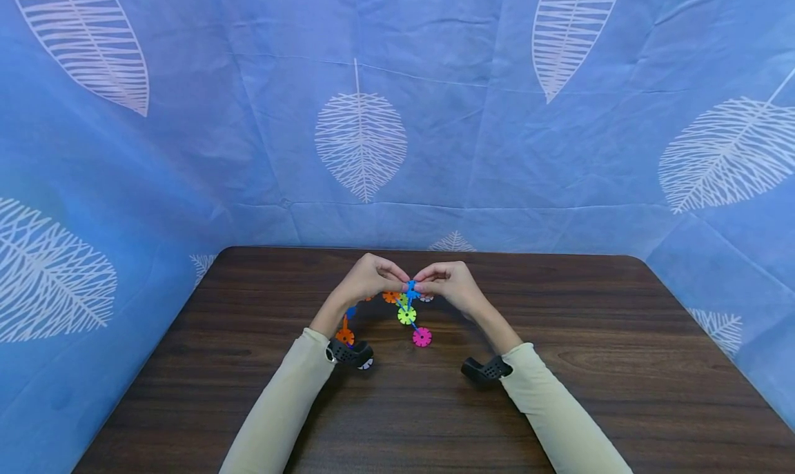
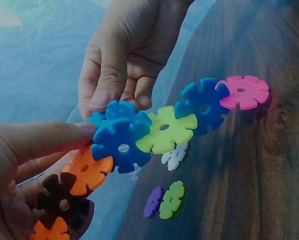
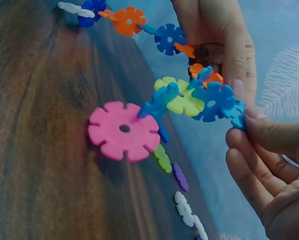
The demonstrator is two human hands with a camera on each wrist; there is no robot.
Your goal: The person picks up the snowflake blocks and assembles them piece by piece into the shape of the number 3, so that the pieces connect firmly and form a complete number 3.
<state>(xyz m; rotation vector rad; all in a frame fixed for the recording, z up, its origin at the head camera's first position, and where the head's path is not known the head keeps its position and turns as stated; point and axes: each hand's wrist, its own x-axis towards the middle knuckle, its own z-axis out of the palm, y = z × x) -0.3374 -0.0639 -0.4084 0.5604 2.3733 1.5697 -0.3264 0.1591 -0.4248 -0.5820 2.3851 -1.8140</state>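
Slotted flower-shaped plastic discs are joined edge to edge into a branching chain. My left hand (image 1: 368,279) pinches it near a blue disc (image 2: 122,147), beside an orange disc (image 2: 88,170) and a dark brown one (image 2: 61,199). Thumb and fingers of my right hand (image 1: 452,285) pinch a lighter blue disc (image 3: 238,116) at the same junction; the fingertips of both hands almost meet. From there a lime disc (image 2: 167,129), another blue disc (image 2: 203,106) and a pink disc (image 3: 124,131) extend toward me. The other branch runs left, partly hidden behind my left hand and wrist.
On the dark wooden table (image 1: 559,405) lie loose discs beyond the chain: a lime one (image 3: 162,158), a purple one (image 3: 180,177) and white ones (image 3: 183,209). Blue leaf-patterned cloth (image 1: 435,150) hangs behind the table. Black bands (image 1: 486,370) sit on both wrists.
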